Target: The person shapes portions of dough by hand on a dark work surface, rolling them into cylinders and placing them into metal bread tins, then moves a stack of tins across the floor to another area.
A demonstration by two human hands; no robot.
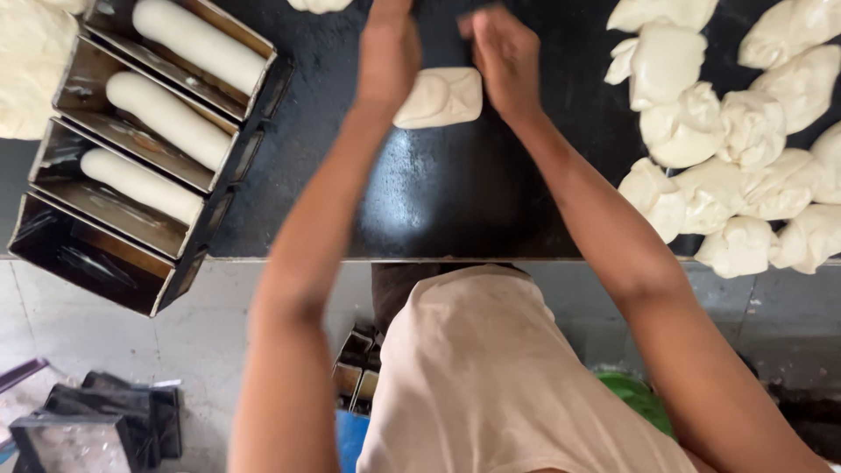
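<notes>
A flattened, roughly square piece of pale dough (440,96) lies on the black worktop (455,193) between my hands. My left hand (388,48) rests at the dough's left edge, fingers curled down against it. My right hand (504,52) presses at its right edge, fingers bent. Both arms reach forward over the table. Whether either hand actually grips the dough is unclear; they touch its sides.
A strap of metal loaf tins (131,158) sits at the left, three holding dough logs (166,118), the nearest tin bare. Several dough lumps (727,149) pile at the right. A large dough mass (31,61) lies far left. More tins (96,429) stand on the floor.
</notes>
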